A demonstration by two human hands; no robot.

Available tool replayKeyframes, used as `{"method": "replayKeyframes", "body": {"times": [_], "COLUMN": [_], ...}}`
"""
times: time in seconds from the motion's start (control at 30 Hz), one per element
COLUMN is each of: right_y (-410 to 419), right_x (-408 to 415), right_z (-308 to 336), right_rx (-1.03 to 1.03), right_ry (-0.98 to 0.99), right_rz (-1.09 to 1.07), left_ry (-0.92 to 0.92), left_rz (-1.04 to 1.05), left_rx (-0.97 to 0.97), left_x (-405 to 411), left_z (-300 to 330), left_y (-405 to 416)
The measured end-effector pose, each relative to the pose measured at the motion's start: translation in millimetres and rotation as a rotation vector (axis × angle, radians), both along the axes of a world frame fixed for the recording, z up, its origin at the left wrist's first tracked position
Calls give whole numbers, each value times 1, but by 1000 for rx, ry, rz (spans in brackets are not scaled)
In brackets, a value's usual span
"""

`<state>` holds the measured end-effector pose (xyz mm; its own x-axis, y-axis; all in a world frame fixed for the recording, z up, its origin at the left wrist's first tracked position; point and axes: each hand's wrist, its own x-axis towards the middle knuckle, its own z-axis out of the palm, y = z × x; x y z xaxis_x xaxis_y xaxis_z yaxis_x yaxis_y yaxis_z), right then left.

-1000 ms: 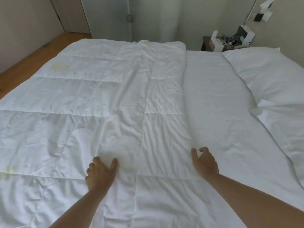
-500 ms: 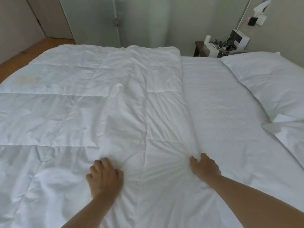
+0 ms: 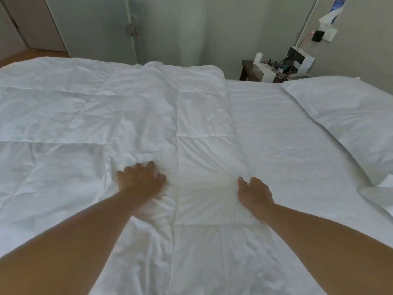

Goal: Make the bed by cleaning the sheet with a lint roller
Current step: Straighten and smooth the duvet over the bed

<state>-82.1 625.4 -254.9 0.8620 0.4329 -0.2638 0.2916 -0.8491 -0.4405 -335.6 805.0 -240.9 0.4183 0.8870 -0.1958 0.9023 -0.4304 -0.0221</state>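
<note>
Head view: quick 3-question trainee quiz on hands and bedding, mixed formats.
1. True or false: a lint roller is in view.
2. The right hand grips the comforter at: A) its edge beside the sheet B) the pillow C) the nightstand
3. Fill in: the left hand bunches the ____.

Key: 1 false; 2 A; 3 comforter.

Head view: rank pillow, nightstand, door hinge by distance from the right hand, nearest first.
From the right hand, which grips the comforter:
1. Pillow, to the right, at the bed's head end.
2. Nightstand, beyond the bed's far edge, right of centre.
3. Door hinge, on the far wall, up and to the left.
</note>
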Motion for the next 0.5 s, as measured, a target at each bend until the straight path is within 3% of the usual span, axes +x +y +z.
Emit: {"method": "replayKeyframes", "body": {"times": [0.07, 0.13, 0.2, 0.23, 0.3, 0.37, 0.5], "right_y": [25, 66, 114, 137, 167, 165, 179], "right_x": [6, 12, 20, 29, 47, 62, 79], "right_z": [3, 16, 28, 29, 16, -15, -11], "right_rx": [-80, -18, 124, 122, -4, -162, -274], "right_ry": [-53, -248, -556, -605, -455, -286, -414], "right_rz": [-4, 109, 443, 639, 831, 793, 836], "left_ry": [17, -21, -74, -86, -119, -162, -205], "left_rz": [-72, -183, -225, -234, -238, -208, -185], "left_rx": [175, 226, 283, 294, 315, 318, 307], "left_x": [2, -3, -6, -5, -5, -5, -6], "left_z": [-20, -57, -75, -79, -81, -87, -88], "left_y": [8, -1, 4, 9, 18, 21, 22]}}
